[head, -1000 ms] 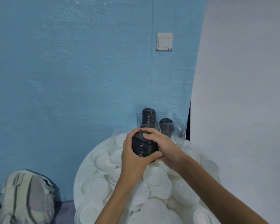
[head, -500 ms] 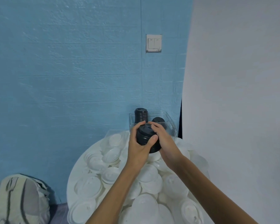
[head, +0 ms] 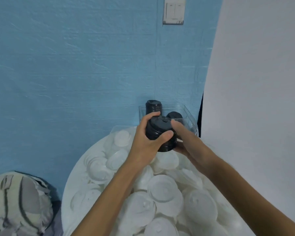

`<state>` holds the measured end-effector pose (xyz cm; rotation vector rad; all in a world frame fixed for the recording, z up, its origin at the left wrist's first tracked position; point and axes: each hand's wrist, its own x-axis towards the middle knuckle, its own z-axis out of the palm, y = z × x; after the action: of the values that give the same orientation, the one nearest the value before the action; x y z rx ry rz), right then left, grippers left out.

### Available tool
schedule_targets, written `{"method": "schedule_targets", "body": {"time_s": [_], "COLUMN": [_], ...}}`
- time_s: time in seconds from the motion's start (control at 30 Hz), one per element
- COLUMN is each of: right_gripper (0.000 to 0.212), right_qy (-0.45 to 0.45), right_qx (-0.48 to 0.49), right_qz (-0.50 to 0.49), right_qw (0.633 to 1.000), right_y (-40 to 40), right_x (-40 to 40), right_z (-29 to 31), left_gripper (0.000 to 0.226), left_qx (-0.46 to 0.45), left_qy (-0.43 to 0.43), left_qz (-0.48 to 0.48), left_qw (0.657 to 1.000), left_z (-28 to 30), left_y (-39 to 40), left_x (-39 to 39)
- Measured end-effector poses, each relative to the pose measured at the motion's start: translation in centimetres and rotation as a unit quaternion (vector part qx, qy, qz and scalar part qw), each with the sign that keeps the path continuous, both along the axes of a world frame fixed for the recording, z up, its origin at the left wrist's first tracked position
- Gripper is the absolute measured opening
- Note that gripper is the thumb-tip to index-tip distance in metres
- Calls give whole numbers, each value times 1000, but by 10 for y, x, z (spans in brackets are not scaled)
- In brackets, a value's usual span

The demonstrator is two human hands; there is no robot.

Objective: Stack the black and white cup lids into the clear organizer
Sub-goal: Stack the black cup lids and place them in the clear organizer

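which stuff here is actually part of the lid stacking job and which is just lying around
Part of the job:
- stack of black lids, gripped by the left hand and right hand
- clear organizer with two black stacks already inside
- loose white lids on the round table

Just lying about:
- striped backpack on the floor
- wall switch

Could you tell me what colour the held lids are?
Black; the lids show in the head view.
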<state>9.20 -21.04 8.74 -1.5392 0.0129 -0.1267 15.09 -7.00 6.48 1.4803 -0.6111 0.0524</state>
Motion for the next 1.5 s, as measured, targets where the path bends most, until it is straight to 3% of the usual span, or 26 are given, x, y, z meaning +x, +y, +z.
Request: {"method": "schedule_targets", "body": {"time_s": [0.3,0.57,0.77,0.9,1.1,1.37,1.5], "right_gripper": [27,31,33,34,37,41,17], "right_qy": [-20,-31,10,22,43,123,162], "right_qx": [42,-12,-24,-26,-36,-53,-31], "right_qz": [-96,-154,-136,-132,-154,-183,-163], "right_qw": [994,987,990,991,987,974,973], "right_y": [-24,-48,-74,-90,-107,-126,-127], "right_x": [80,105,110,118,139,176,186], "right_z": [55,130,157,155,136,83,71], "left_gripper": [72,60,60,38,35,48,42], "left_qx": [23,-94,-11,55,116,139,124], "left_qy": [53,250,308,308,271,290,331], "left_qz": [-51,-123,-123,-128,-92,23,33], "left_qw": [997,956,943,941,951,947,935], "left_z": [50,142,176,193,196,137,113], "left_y": [-38,-70,-90,-97,-118,-158,-166], "left_x": [84,107,120,128,146,159,165]}}
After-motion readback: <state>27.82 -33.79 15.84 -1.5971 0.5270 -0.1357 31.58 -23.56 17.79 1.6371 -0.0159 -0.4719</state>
